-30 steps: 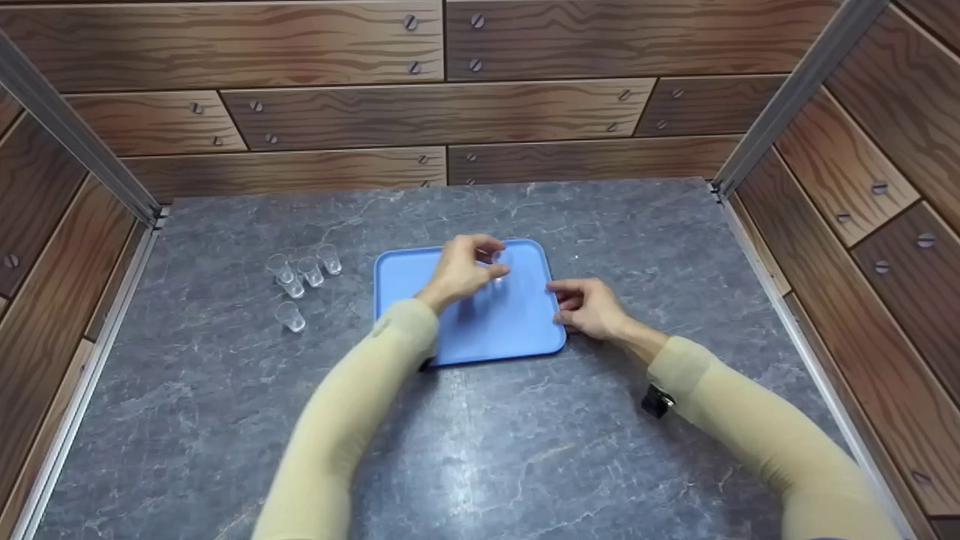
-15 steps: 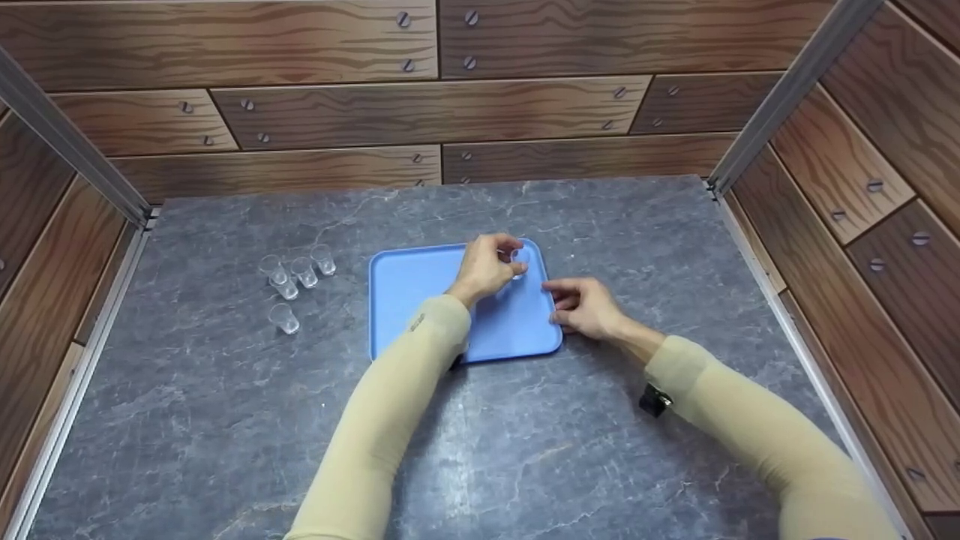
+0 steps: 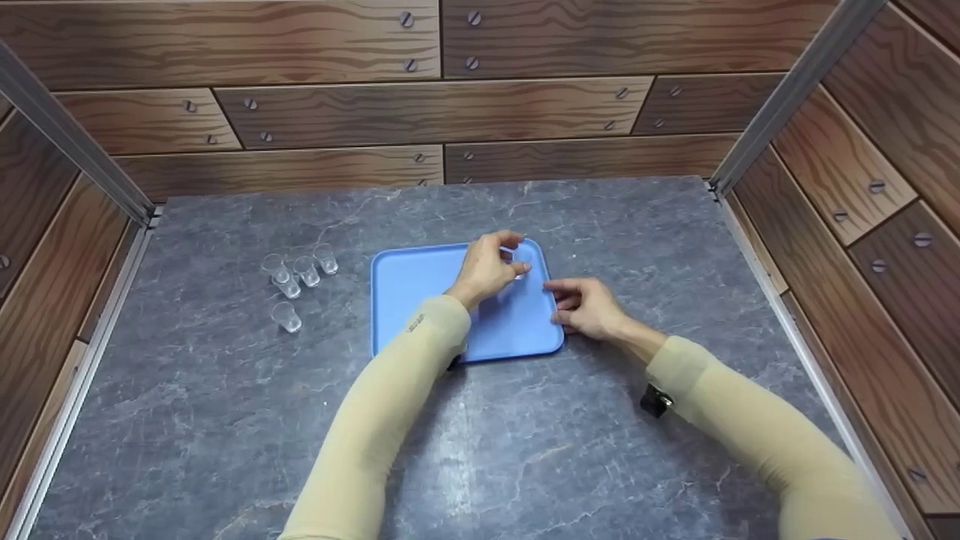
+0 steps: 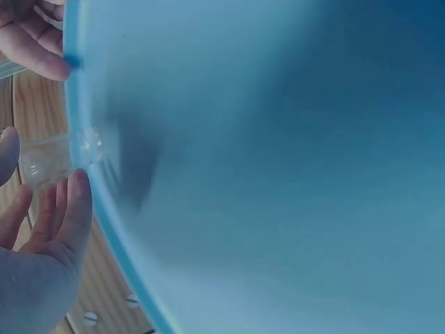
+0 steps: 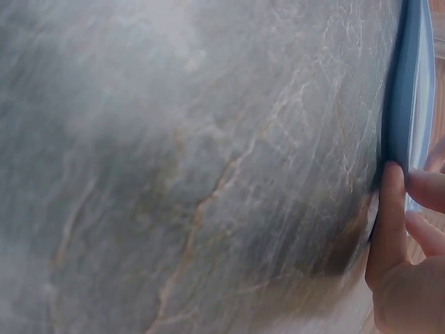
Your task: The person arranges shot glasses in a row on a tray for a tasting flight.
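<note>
A blue tray lies on the stone-patterned table. Over its far right corner is my left hand, its thumb and fingers parted around a small clear plastic cup. The cup stands upright, base down on the tray, partly hidden by the fingers in the head view. A narrow gap shows between thumb and cup in the left wrist view. My right hand pinches the tray's right edge, thumb and fingers on either side of the rim.
Several more clear cups stand in a loose group left of the tray, with one cup nearer the front. Wood-patterned walls and metal rails bound the table.
My left hand has moved right across the tray with the cup, down to the far right corner, and its fingers have spread slightly. The right hand has stayed at the tray's edge.
</note>
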The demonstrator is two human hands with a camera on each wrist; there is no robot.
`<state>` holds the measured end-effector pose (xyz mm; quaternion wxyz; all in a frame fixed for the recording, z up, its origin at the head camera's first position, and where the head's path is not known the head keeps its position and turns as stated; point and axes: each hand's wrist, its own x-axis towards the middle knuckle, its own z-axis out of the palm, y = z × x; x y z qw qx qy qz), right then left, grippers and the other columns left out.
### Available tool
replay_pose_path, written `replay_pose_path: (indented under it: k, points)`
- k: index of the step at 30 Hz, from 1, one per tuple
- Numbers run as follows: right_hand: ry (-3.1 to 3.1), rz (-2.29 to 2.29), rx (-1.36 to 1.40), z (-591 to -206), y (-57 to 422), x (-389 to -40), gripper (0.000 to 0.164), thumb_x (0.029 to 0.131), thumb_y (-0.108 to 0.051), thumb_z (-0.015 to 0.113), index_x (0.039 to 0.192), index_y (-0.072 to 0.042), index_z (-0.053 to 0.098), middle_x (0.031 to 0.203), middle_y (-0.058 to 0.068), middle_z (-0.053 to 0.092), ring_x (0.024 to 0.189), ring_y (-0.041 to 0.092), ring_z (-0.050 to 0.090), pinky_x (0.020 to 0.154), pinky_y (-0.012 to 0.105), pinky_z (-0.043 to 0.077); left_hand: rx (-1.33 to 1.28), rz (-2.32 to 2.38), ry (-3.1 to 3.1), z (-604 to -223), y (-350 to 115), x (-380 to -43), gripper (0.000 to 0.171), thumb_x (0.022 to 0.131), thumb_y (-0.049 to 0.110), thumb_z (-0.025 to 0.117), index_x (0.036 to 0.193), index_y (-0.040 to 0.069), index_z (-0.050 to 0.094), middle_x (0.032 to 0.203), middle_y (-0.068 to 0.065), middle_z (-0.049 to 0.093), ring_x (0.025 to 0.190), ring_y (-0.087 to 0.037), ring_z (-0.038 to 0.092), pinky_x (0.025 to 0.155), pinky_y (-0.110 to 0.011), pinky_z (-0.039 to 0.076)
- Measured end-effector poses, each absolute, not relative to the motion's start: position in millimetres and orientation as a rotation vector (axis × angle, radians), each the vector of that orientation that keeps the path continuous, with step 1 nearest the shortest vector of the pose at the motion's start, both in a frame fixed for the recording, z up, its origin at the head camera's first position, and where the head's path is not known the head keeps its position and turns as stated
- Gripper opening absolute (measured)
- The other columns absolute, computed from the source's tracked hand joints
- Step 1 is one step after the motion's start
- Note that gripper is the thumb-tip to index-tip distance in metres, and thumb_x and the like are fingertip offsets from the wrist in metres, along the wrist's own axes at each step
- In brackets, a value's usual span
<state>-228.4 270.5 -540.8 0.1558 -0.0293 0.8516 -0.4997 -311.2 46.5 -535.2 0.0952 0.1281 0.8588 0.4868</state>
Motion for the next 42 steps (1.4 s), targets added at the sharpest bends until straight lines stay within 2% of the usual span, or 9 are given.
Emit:
replay_pose_path:
  k: [4, 12, 19, 22, 28, 34, 38, 41, 42]
  points:
    - [2.444, -1.432, -0.075, -541.9, 272.0, -228.1, 0.06, 0.094, 0.01, 0.077, 0.153, 0.005, 0.064, 0.112, 0.024, 0.078, 0.093, 0.01, 0.073, 0.07, 0.026, 0.069, 0.475, 1.398, 2.547, -505.5, 37.2, -296.5, 0.047, 0.104, 0.016, 0.081, 0.149, 0.009, 0.07, 0.151, -0.014, 0.073, 0.136, -0.031, 0.073, 0.114, -0.043, 0.062]
    - [2.462, -1.399, -0.032, -543.7, 274.9, -226.2, 0.06, 0.095, 0.011, 0.077, 0.153, 0.002, 0.065, 0.116, 0.023, 0.077, 0.095, 0.012, 0.071, 0.073, 0.025, 0.068, 0.679, 1.332, 2.556, -483.7, -1.6, -283.9, 0.035, 0.103, 0.013, 0.08, 0.138, 0.007, 0.077, 0.14, -0.018, 0.078, 0.127, -0.035, 0.077, 0.114, -0.05, 0.062]
    - [2.498, -1.395, -0.1, -544.7, 274.8, -225.3, 0.059, 0.094, 0.01, 0.077, 0.151, 0.004, 0.066, 0.126, 0.028, 0.075, 0.099, 0.014, 0.071, 0.074, 0.02, 0.066, 0.795, 1.28, 2.545, -467.1, -64.5, -268.1, 0.033, 0.102, 0.011, 0.08, 0.133, 0.002, 0.077, 0.136, -0.02, 0.08, 0.122, -0.037, 0.079, 0.11, -0.05, 0.064]
    - [2.514, -1.401, -0.149, -544.8, 274.6, -226.3, 0.057, 0.094, 0.009, 0.076, 0.15, 0.006, 0.066, 0.128, 0.032, 0.075, 0.1, 0.016, 0.071, 0.072, 0.017, 0.063, 0.777, 1.267, 2.549, -458.4, -99.1, -261.6, 0.033, 0.1, 0.008, 0.08, 0.132, 0.001, 0.077, 0.134, -0.021, 0.08, 0.121, -0.039, 0.079, 0.108, -0.052, 0.065]
    - [2.525, -1.397, -0.163, -544.3, 276.2, -227.3, 0.056, 0.093, 0.009, 0.078, 0.148, 0.007, 0.068, 0.12, 0.032, 0.077, 0.096, 0.014, 0.071, 0.069, 0.016, 0.062, 0.706, 1.251, 2.606, -443.3, -165.2, -250.9, 0.032, 0.099, 0.007, 0.081, 0.131, 0.002, 0.079, 0.128, -0.02, 0.082, 0.116, -0.037, 0.08, 0.103, -0.051, 0.067]
    - [2.531, -1.401, -0.168, -545.1, 275.5, -227.1, 0.056, 0.093, 0.01, 0.079, 0.148, 0.007, 0.068, 0.123, 0.032, 0.076, 0.097, 0.013, 0.071, 0.071, 0.015, 0.061, 0.623, 1.231, 2.659, -438.7, -222.0, -240.9, 0.035, 0.099, 0.004, 0.082, 0.133, 0.001, 0.078, 0.127, -0.02, 0.082, 0.119, -0.037, 0.079, 0.109, -0.051, 0.065]
    - [2.531, -1.407, -0.176, -545.5, 273.9, -226.8, 0.056, 0.092, 0.01, 0.079, 0.147, 0.007, 0.068, 0.125, 0.031, 0.075, 0.097, 0.012, 0.07, 0.075, 0.013, 0.06, 0.55, 1.186, 2.694, -442.8, -255.1, -233.3, 0.038, 0.098, 0.006, 0.083, 0.136, 0.002, 0.078, 0.133, -0.021, 0.081, 0.123, -0.04, 0.077, 0.103, -0.026, 0.064]
    - [2.535, -1.412, -0.186, -546.1, 273.0, -226.7, 0.056, 0.092, 0.009, 0.08, 0.147, 0.008, 0.068, 0.126, 0.031, 0.075, 0.098, 0.013, 0.071, 0.077, 0.012, 0.059, 0.501, 1.159, 2.709, -452.2, -274.5, -228.4, 0.041, 0.097, 0.006, 0.084, 0.137, 0.001, 0.077, 0.137, -0.025, 0.079, 0.125, -0.045, 0.076, 0.104, -0.031, 0.066]
    - [2.54, -1.411, -0.194, -546.9, 273.0, -227.0, 0.056, 0.091, 0.009, 0.08, 0.146, 0.008, 0.068, 0.126, 0.031, 0.075, 0.098, 0.013, 0.072, 0.077, 0.012, 0.059, 0.482, 1.156, 2.709, -456.3, -280.1, -226.7, 0.042, 0.096, 0.004, 0.084, 0.138, -0.001, 0.076, 0.137, -0.026, 0.078, 0.126, -0.047, 0.075, 0.106, -0.038, 0.067]
